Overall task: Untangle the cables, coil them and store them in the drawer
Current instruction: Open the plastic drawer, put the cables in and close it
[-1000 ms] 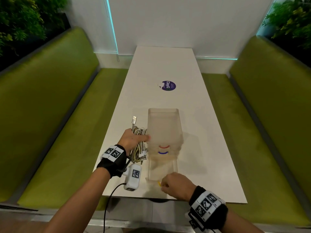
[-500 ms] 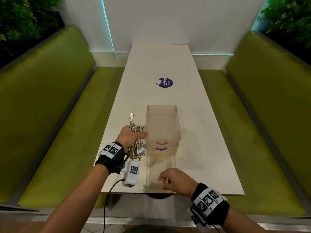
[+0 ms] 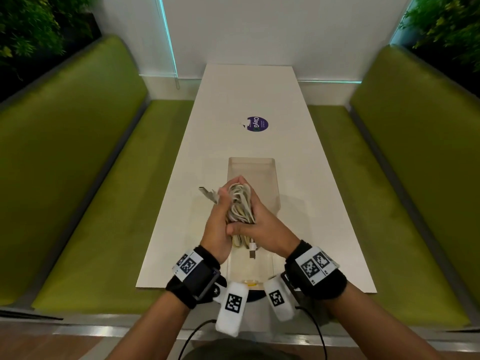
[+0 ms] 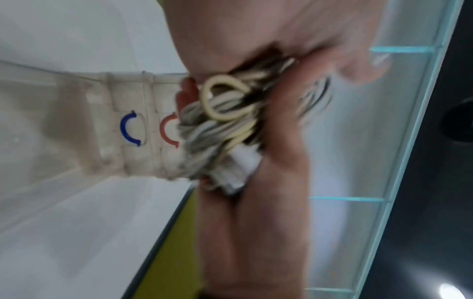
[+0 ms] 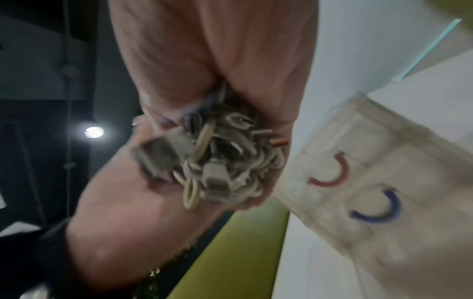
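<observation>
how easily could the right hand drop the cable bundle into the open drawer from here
Probably yes: both the right hand and left hand hold the cable bundle right above the pulled-out drawer, with nothing in between.

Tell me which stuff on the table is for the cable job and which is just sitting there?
For the job:
- cable bundle, held between the left hand and right hand
- clear drawer unit
- pulled-out bottom drawer, under the hands

Just there:
- purple round sticker on the white table
- green benches
- plants
</observation>
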Demonstrator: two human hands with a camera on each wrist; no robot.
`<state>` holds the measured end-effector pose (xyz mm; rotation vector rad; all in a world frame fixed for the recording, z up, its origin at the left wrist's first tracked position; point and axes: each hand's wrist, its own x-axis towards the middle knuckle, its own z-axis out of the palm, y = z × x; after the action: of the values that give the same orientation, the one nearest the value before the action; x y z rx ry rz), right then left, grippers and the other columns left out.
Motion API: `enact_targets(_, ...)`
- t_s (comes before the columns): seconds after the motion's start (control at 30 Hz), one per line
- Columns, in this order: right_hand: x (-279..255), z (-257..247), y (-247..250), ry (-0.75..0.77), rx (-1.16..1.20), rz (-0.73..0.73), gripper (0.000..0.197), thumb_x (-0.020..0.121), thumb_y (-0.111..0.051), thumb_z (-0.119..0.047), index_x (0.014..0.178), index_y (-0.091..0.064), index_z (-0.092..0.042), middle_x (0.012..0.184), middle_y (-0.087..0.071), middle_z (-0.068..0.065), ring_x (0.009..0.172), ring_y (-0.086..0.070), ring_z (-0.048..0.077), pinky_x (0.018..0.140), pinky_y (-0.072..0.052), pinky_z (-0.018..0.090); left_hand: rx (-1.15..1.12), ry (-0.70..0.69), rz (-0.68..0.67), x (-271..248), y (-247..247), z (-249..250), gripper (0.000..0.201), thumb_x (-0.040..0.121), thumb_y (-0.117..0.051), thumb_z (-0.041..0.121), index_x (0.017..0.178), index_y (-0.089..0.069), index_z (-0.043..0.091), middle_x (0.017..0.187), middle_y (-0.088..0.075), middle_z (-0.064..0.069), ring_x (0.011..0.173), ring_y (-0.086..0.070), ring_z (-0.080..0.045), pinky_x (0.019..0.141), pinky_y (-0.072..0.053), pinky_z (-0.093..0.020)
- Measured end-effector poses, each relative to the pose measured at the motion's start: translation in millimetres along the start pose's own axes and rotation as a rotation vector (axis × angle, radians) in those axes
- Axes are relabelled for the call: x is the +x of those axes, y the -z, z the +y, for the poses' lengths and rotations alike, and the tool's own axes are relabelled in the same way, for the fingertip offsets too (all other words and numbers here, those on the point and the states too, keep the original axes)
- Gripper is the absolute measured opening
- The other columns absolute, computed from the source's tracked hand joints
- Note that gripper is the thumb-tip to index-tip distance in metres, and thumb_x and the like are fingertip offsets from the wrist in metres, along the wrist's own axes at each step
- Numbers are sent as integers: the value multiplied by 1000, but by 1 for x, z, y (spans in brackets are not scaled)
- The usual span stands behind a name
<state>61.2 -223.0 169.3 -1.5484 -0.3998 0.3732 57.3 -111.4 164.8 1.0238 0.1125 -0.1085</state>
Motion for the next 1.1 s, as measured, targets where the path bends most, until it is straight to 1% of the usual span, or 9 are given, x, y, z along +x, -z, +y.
enact_targets(0.1,-8,12,-2,-22,-45,143,83,80,-72,-7,144,-23,-27,136,-50,-9,125,-49,1,103,-42,22,-45,59,3,-2,-2,-1,87,71,-34,73,128,-55,10,125,-62,-9,118,-58,-22,97,-50,-34)
enact_targets(0.23,-18,25,-9,-26,-123,324,64,79,-66,-4,131,-41,-32,109,-66,-6,96,-67,14,82,-58,39,302,74,-58,-4,7,-19,81,72,-24,81,129,-51,30,136,-54,3,135,-41,-15,117,-24,-40)
enact_targets(0.3,-21,31,-2,-77,-159,329,58,77,-65,-3,125,-44,-29,103,-66,-3,91,-66,15,79,-58,36,625,86,-123,0,16,-29,114,56,-13,98,148,-23,32,159,-15,5,146,-3,-7,119,9,-41)
enact_targets(0.37,-27,41,5,-134,-203,306,53,76,-67,-9,121,-46,-28,103,-66,-4,92,-65,13,80,-55,32,754,42,-102,6,24,-27,128,44,-7,102,150,0,33,157,16,14,140,18,1,114,20,-35)
enact_targets(0.57,-26,80,13,-531,-710,214,64,73,-65,-27,129,-34,-33,101,-68,4,87,-64,27,78,-53,37,986,-69,-83,39,37,-9,110,57,-8,97,149,-1,38,156,23,10,139,25,-3,113,16,-44)
enact_targets(0.7,-10,89,1,-660,-1022,37,58,79,-61,-24,129,-32,-18,109,-63,13,96,-62,34,75,-45,35,1442,-84,-333,65,48,-13,76,84,-39,69,148,-7,44,155,28,5,143,25,-21,114,6,-52)
enact_targets(0.9,11,104,-12,-751,-1269,92,61,89,-45,-10,141,-16,4,129,-55,16,112,-59,33,87,-47,38,1477,-134,-369,76,53,-13,52,95,-51,32,144,-33,35,161,-2,4,137,-37,-22,106,-36,-34)
enact_targets(1.0,14,102,-18,-820,-1363,42,61,94,-42,-12,141,-10,11,139,-44,23,122,-51,34,96,-47,40,1538,-145,-384,77,50,-12,50,97,-48,24,144,-33,32,161,-3,0,132,-43,-27,102,-40,-35)
enact_targets(1.1,21,96,-23,-816,-1399,-33,47,98,-35,-9,139,-26,11,142,-36,30,128,-43,38,98,-43,40,1544,-137,-411,77,50,-11,50,97,-48,21,144,-34,31,161,-4,-1,134,-41,-26,104,-39,-36)
